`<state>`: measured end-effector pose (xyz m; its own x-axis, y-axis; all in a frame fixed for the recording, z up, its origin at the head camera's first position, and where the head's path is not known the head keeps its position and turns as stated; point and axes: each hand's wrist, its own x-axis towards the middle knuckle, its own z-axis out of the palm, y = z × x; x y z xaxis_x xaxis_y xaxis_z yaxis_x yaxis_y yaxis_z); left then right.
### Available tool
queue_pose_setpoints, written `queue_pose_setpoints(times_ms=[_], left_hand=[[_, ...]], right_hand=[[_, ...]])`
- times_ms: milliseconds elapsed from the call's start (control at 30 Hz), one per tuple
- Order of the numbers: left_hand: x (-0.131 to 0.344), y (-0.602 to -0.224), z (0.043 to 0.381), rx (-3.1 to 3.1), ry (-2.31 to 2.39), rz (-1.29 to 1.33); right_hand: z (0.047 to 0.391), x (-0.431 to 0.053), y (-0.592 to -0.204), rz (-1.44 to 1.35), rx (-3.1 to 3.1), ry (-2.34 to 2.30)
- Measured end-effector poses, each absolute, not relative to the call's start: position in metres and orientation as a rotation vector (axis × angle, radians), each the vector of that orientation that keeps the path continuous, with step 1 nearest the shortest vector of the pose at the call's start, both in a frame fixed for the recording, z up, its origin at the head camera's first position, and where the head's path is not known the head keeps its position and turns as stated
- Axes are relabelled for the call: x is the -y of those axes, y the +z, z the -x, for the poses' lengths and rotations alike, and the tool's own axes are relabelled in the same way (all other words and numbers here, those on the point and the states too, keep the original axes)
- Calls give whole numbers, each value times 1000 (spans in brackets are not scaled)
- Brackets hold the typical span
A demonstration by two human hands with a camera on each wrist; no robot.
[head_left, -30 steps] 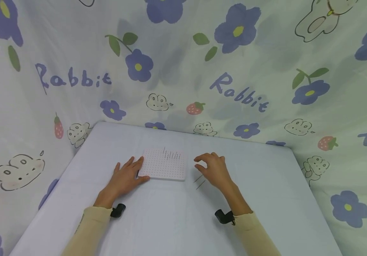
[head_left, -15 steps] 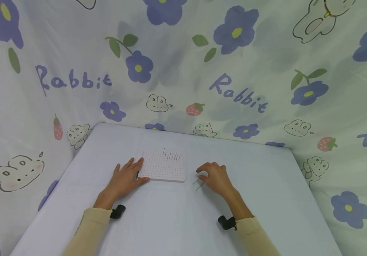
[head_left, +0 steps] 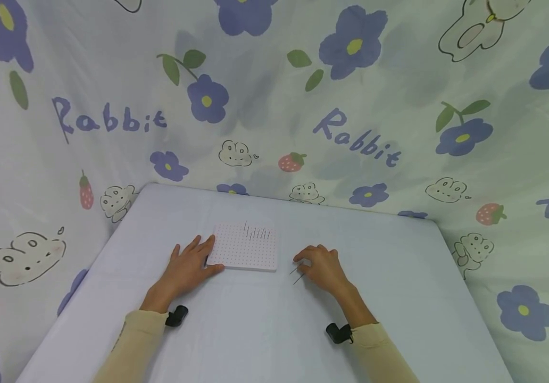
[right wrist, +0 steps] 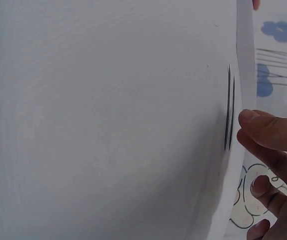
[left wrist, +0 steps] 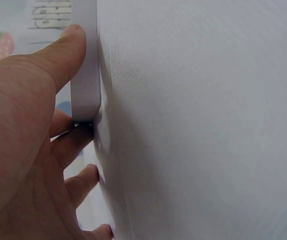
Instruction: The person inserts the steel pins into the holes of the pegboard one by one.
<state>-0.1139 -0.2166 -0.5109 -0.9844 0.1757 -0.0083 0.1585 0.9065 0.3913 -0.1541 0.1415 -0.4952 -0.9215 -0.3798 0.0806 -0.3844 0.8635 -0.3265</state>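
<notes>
A white pegboard (head_left: 243, 254) with rows of small holes lies on the table, several thin dark needle-like pins (head_left: 257, 233) standing in its back part. My left hand (head_left: 187, 271) is spread at its left side, fingers at that side and thumb (left wrist: 73, 50) against the near edge. Two more pins (right wrist: 228, 110) lie side by side on the table, right of the board. Close over them is my right hand (head_left: 322, 268), thumb (right wrist: 268, 127) and index fingertip almost together. In the right wrist view the pins show apart from these fingertips.
White cloth covers the table (head_left: 255, 330), which ends in front of a patterned curtain (head_left: 265, 111) with flowers and rabbits. Black wrist cameras (head_left: 176, 316) sit at both sleeves.
My right hand has come down and slightly right to the two loose pins, its thumb and index finger drawing closer together. The left hand and the board stay where they were.
</notes>
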Motion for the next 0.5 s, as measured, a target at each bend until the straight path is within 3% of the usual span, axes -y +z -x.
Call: queue_pose_setpoints(times_ms=[500], left_hand=[[217,-511,114,-3038,614,-273]], right_hand=[[156,-140,-504,-644,3001,479]])
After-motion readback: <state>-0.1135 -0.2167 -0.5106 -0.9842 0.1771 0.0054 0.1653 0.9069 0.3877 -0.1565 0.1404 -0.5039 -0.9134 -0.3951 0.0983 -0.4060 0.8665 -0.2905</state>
